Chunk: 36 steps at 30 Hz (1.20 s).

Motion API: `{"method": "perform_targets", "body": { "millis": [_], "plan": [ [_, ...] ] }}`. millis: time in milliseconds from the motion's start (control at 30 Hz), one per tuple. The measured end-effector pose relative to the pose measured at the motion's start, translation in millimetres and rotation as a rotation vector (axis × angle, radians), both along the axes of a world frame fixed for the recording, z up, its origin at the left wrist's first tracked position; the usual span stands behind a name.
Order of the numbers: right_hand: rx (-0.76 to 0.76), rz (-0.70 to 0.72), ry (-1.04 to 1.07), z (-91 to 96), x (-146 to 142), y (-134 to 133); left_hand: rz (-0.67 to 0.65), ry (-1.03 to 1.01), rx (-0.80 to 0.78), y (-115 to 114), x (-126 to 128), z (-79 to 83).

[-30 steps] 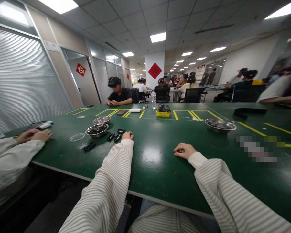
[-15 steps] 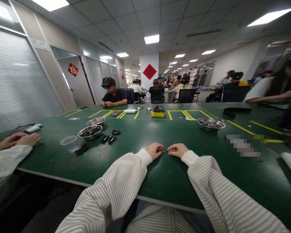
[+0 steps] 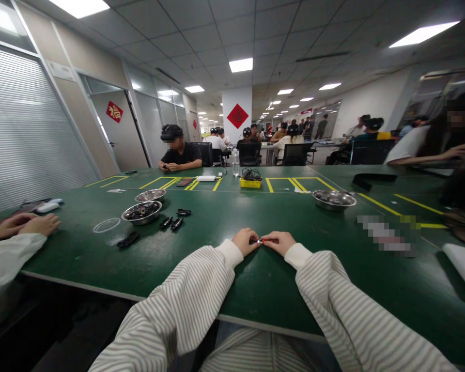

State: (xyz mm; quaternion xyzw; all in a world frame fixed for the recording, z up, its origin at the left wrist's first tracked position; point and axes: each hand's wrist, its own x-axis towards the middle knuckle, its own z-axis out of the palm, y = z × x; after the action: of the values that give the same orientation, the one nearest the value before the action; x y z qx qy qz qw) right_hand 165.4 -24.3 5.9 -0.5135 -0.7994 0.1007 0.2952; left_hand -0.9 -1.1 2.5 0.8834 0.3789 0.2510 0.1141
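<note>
Both my hands meet above the green table [image 3: 217, 289], near its front edge. My left hand [image 3: 243, 242] is closed around a small dark part with a shiny metal end [image 3: 260, 241], mostly hidden by the fingers. Pinched in my right hand [image 3: 279, 242] is a small orange-red piece [image 3: 265, 241], its tip at the metal end. Whether the two pieces are joined I cannot tell. To the left lie several black parts [image 3: 176, 224], beside a steel bowl [image 3: 141, 221] full of similar dark parts.
Behind that bowl stands another steel bowl [image 3: 150, 195]. A third steel bowl [image 3: 334, 207] sits at right. A yellow tray [image 3: 250, 183] holds black cables, next to a clear bottle [image 3: 236, 163]. A co-worker's hands [image 3: 31, 225] rest at far left; another person [image 3: 180, 155] sits across the table.
My right hand has moved left, bringing the orange-red piece up to the metal end in my left hand. The gap between my hands has closed.
</note>
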Motion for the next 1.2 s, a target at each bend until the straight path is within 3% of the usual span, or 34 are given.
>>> {"method": "perform_targets", "body": {
  "millis": [300,567,1200],
  "plan": [
    [-0.049,0.002,0.140,-5.0,-2.7,2.5,0.012,0.027,0.015,0.4,2.2,-3.4],
    [-0.015,-0.011,0.108,-4.2,-2.4,4.0,0.023,0.040,0.018,-2.3,2.2,-1.2],
    [-0.112,-0.045,0.150,0.4,-3.6,-0.4,-0.011,0.060,0.047,-2.0,1.6,-2.6]
  ]
}}
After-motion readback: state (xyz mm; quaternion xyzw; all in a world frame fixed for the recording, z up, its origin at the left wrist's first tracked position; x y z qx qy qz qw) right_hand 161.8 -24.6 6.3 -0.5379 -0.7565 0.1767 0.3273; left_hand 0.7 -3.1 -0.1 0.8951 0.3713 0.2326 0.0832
